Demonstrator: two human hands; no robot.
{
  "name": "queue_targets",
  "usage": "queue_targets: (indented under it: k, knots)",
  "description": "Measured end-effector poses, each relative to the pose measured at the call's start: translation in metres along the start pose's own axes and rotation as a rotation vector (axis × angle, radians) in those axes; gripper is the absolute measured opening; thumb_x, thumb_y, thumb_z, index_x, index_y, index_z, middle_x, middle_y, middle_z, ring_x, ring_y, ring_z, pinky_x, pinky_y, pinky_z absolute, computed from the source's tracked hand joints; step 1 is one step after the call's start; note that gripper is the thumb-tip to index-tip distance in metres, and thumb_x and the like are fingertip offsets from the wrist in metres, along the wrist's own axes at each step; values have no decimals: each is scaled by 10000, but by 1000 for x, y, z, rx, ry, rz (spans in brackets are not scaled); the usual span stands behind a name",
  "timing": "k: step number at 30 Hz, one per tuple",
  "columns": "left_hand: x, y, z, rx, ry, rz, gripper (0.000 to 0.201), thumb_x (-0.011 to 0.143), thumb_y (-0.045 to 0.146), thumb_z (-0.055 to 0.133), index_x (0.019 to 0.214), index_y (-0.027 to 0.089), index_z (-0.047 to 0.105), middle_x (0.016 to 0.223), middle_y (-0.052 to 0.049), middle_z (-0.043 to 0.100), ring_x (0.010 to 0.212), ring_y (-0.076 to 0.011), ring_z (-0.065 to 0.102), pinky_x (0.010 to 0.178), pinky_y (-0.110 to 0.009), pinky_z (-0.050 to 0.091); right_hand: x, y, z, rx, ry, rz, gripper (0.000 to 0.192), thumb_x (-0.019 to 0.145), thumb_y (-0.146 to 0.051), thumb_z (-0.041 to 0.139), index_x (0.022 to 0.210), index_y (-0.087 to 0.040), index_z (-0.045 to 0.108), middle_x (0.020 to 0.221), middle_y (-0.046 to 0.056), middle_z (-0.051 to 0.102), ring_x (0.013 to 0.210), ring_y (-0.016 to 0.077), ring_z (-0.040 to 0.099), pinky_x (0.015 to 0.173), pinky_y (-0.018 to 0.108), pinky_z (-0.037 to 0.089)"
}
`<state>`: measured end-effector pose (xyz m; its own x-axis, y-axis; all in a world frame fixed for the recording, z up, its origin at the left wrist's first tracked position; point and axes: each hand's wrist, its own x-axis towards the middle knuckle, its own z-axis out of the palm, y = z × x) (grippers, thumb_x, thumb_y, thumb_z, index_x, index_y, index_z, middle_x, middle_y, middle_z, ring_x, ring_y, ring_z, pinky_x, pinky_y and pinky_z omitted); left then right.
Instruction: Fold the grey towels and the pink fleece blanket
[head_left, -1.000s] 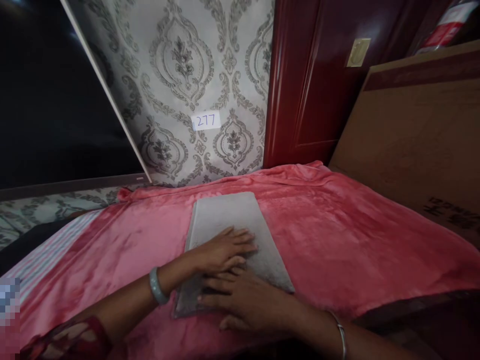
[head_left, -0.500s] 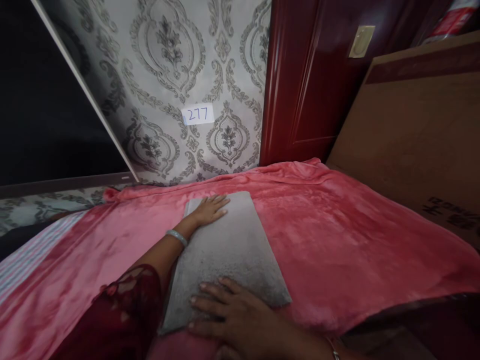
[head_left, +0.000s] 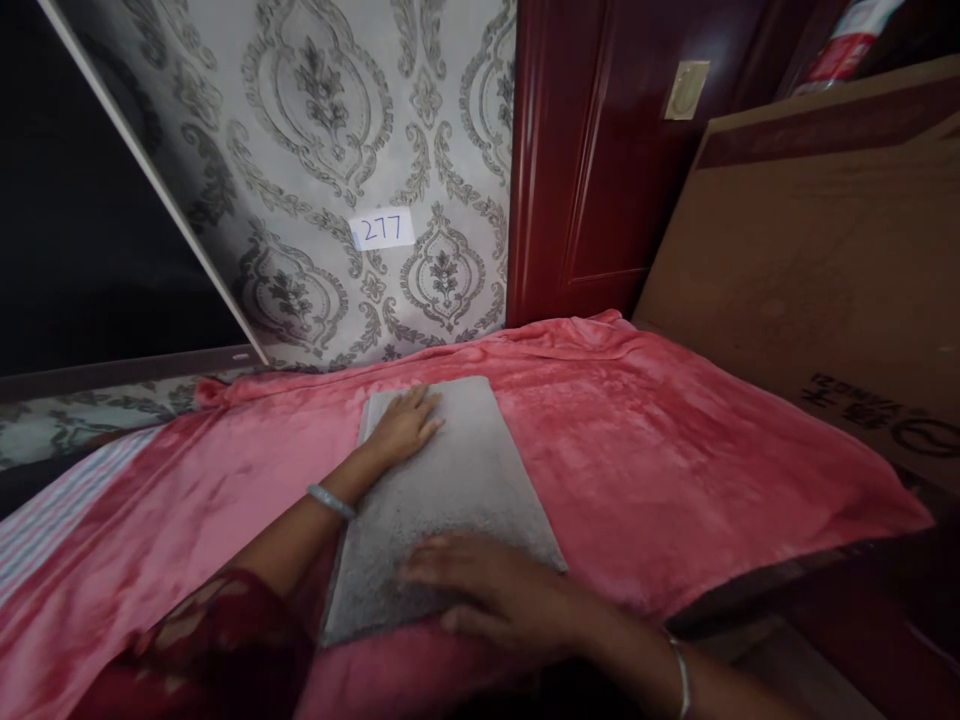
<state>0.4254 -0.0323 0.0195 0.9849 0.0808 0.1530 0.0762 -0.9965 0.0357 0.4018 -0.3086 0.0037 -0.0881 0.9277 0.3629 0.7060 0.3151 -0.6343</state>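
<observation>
A folded grey towel (head_left: 461,470) lies lengthwise on a pink fleece blanket (head_left: 675,440). My left hand (head_left: 401,425) rests flat on the towel's far left corner, fingers spread. My right hand (head_left: 487,590) presses flat on the towel's near edge, fingers pointing left. Neither hand grips anything. A pale bangle sits on my left wrist and a thin silver one on my right.
Patterned wallpaper with a paper label "277" (head_left: 382,230) stands behind the bed. A dark red door (head_left: 600,160) is at the back right, a large cardboard box (head_left: 817,260) leans on the right, and a dark screen (head_left: 82,220) fills the left.
My left hand slid from the towel's middle up to its far left corner. My right hand stayed on the near edge, shifting a little rightward over it.
</observation>
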Motion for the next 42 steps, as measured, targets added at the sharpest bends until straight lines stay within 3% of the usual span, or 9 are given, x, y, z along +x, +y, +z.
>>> queue_targets:
  k: [3,5,7,10,14,22,27,34,42]
  knots:
    - [-47,35,-5,-75,-10,295,487,982,417,467,1391,166,553,1575,-180,407,1467,-334,358,1184,-551,313,-6,34,-19,-12,367,38,388,1053,-369,418,1373,-242,596,1298,85,671,1226,204,598,1057,391,466]
    - [-75,62,-7,-130,-19,458,509,975,431,497,1420,186,524,1527,-171,477,1441,-324,402,1169,-549,347,-5,61,-32,-72,465,82,373,1050,-322,396,1332,-240,626,1257,90,689,1185,211,624,1024,413,494]
    - [-93,85,-7,-165,-59,629,556,956,446,541,1458,215,482,1537,-132,476,1454,-302,383,1208,-522,297,3,85,-44,-162,376,120,402,1042,-289,384,1387,-237,584,1355,97,638,1296,222,553,1107,464,424]
    - [-105,103,0,-180,-86,756,676,942,465,566,1548,264,342,1629,-99,337,1508,-294,280,1245,-535,196,22,108,-56,-300,82,194,475,1039,-313,401,1506,-244,457,1551,84,453,1482,246,313,1213,532,229]
    - [-107,103,11,-169,-67,728,768,929,450,597,1588,318,225,1681,-76,170,1525,-320,227,1237,-577,180,50,130,-71,-436,-95,305,552,1045,-477,412,1566,-311,338,1656,35,235,1540,273,113,1227,571,91]
    - [-111,100,8,-183,-49,729,755,931,448,600,1582,348,231,1686,-19,154,1533,-316,199,1223,-567,245,85,198,-106,-487,-75,441,591,1024,-599,372,1561,-354,342,1665,16,206,1538,314,109,1220,578,117]
    - [-110,98,13,-205,-59,736,672,968,507,519,1571,348,269,1688,-10,139,1540,-313,168,1222,-568,253,93,232,-113,-462,-41,514,597,1031,-574,350,1568,-315,342,1657,40,233,1533,308,144,1222,553,168]
    - [-112,97,5,-289,-118,710,620,993,498,464,1567,346,289,1685,-14,165,1543,-302,158,1242,-558,199,88,248,-108,-452,62,483,581,1021,-600,336,1548,-358,376,1639,9,290,1523,305,189,1209,570,201]
    - [-106,104,10,-305,-120,698,586,989,515,443,1525,283,396,1646,-86,298,1526,-329,220,1233,-572,166,90,242,-109,-492,21,516,582,1034,-570,292,1565,-338,343,1650,28,265,1529,289,172,1217,566,178]
